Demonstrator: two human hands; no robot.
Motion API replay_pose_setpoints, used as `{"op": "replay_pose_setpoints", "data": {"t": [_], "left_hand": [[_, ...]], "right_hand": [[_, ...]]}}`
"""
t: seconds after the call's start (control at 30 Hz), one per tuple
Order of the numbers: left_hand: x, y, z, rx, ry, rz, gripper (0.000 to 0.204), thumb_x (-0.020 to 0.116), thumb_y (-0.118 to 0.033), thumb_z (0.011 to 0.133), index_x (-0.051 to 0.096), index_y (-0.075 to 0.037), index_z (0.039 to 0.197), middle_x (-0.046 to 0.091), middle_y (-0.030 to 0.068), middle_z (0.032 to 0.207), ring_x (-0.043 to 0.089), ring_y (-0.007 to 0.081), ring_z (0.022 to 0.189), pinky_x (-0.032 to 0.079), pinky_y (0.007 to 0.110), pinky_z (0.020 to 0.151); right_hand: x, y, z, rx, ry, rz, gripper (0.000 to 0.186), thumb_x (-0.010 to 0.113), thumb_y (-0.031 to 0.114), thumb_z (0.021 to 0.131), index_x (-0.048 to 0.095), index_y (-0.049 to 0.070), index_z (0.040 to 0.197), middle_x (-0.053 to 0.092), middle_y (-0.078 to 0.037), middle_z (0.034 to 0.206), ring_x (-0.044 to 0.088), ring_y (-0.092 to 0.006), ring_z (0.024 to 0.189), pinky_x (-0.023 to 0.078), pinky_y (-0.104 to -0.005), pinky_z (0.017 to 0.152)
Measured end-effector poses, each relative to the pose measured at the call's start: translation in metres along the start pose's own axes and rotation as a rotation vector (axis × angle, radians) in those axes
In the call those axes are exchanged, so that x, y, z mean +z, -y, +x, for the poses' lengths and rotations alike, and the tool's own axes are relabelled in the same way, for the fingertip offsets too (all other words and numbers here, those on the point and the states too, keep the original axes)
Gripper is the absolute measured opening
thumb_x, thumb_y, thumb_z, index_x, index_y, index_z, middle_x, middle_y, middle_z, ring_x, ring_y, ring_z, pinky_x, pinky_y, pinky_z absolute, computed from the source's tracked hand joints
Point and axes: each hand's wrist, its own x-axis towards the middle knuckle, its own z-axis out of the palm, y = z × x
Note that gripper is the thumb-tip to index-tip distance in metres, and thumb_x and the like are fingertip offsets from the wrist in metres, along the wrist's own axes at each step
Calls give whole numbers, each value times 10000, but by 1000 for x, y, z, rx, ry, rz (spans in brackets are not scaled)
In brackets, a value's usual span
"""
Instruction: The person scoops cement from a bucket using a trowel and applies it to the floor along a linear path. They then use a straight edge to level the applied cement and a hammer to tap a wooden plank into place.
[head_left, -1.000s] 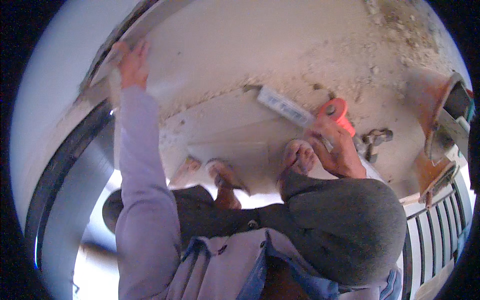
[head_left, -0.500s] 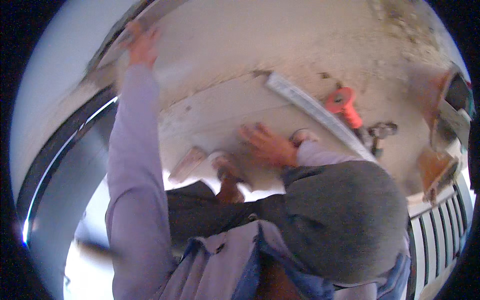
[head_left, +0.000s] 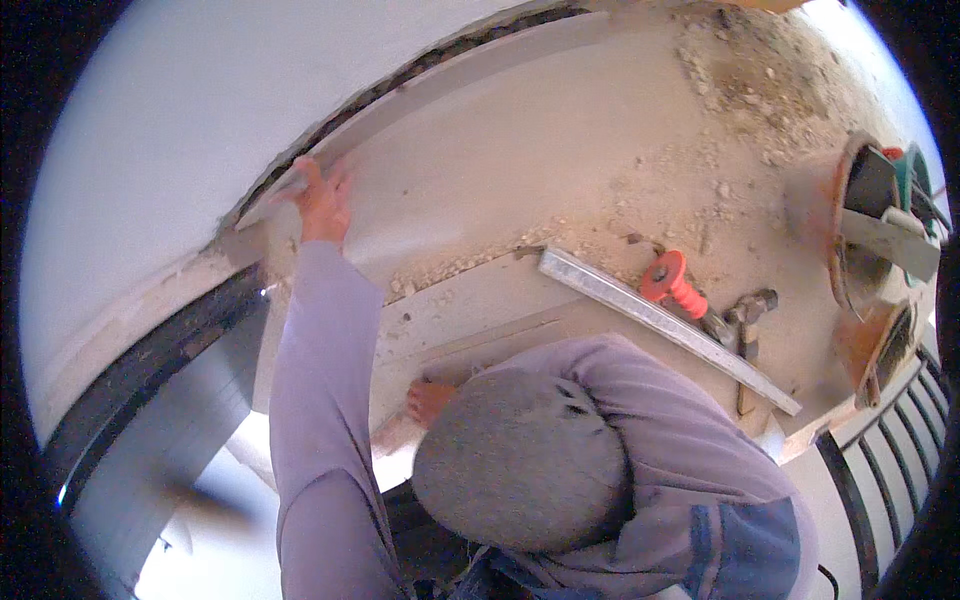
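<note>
A long pale strip (head_left: 440,82) lies along the foot of the wall, with a dark rough groove behind its upper edge. Near its left end, my left hand (head_left: 325,208) rests against it, fingers apart, one fingertip at the upper edge. The fingers are slightly blurred, and no loose thing shows clearly in them. My right sleeve (head_left: 660,395) bends in behind a rounded grey cloth shape (head_left: 525,460), which hides my right hand. A bare foot (head_left: 430,400) shows beside that shape, on the dusty step (head_left: 470,315).
A straight metal bar (head_left: 660,325) lies aslant, beside a chisel with an orange-red hand guard (head_left: 672,280) and a hammer (head_left: 748,318). Rubble (head_left: 760,90) covers the far right. Buckets (head_left: 840,205) and a black railing (head_left: 895,440) are at right; a dark metal frame (head_left: 150,365) is at left.
The view has shifted, so the floor and tools sit lower. My left hand stays by the strip's left end. My right hand, earlier spread on the step, has passed out of sight behind the grey shape.
</note>
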Motion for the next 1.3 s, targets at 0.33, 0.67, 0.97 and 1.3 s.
{"op": "replay_pose_setpoints", "data": {"t": [0.33,0.67,0.97,1.3], "left_hand": [[16,4,-4,125,-88,-11,1049,547,-467,910,-393,-285,1340,116,74,1561,342,398,1338,305,549,1100],[-14,-8,15,111,-108,54,1077,539,-514,889,-405,-274,1349,128,107,1547,439,405,1267,395,536,1049],[-65,-21,42,45,40,24,1003,497,-527,909,-345,-260,1385,241,133,1502,506,385,1203,424,520,1022],[-2,-5,12,173,-156,107,946,453,-528,929,-303,-212,1401,234,157,1499,512,386,1196,434,523,1016]], "right_hand": [[-89,-33,-3,144,-100,346,265,655,244,742,660,4,854,597,-165,951,584,-297,920,506,-424,715],[-310,-66,-354,596,-241,1054,616,754,245,661,472,2,1151,561,-159,1013,562,-257,948,456,-394,798],[-292,-19,-405,970,-897,1425,1099,927,305,445,335,32,1330,456,-72,1237,402,-207,1204,297,-330,1054],[-332,-74,-366,1205,-1317,1070,849,711,308,803,277,-53,1437,426,-196,1401,440,-280,1279,347,-370,1055]]}}
